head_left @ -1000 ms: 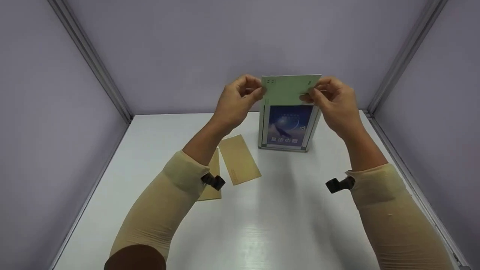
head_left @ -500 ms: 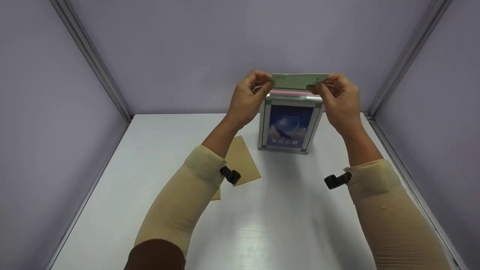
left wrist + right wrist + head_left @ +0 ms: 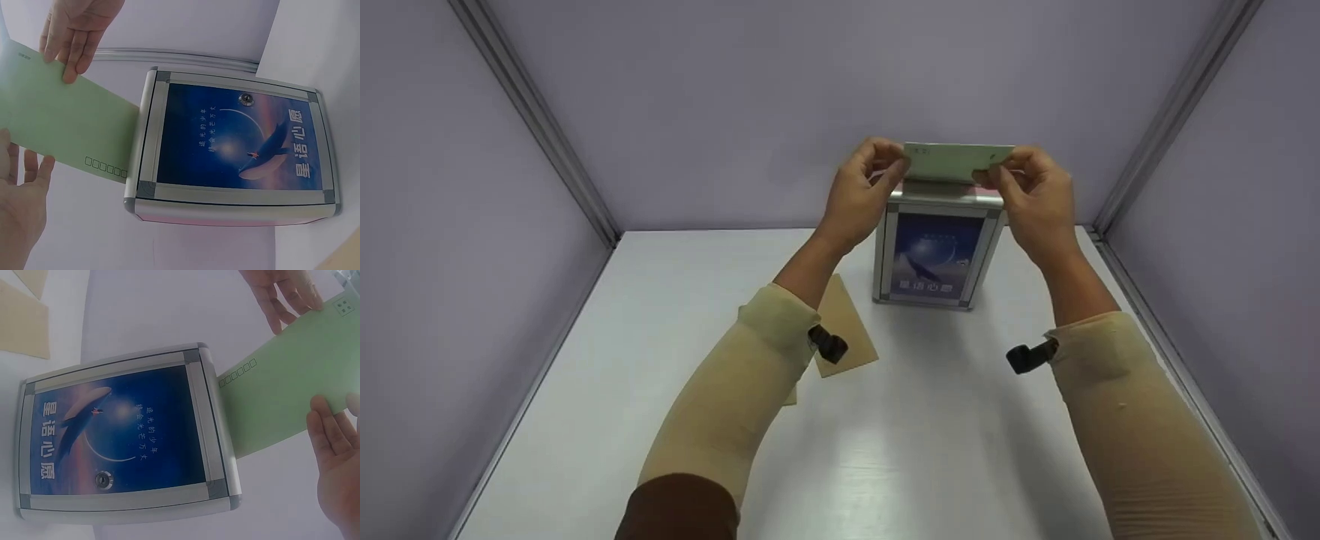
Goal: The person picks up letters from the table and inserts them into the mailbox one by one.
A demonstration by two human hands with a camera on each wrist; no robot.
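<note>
White tabletop (image 3: 900,450), two brown kraft envelopes (image 3: 851,330) lying flat left of centre and partly hidden by a sleeve, plain lilac walls (image 3: 720,97), aluminium corner posts (image 3: 536,127)

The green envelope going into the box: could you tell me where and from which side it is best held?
Hold the green envelope by its two upper corners, coming in from either short side, as the left hand and right hand pinch it now. It stands thin and upright with its lower edge at the box top, so that end must probably stay free.

Bright, even overhead light; soft shadows and faint glare on the table (image 3: 885,450); wrist views slightly washed out.
</note>
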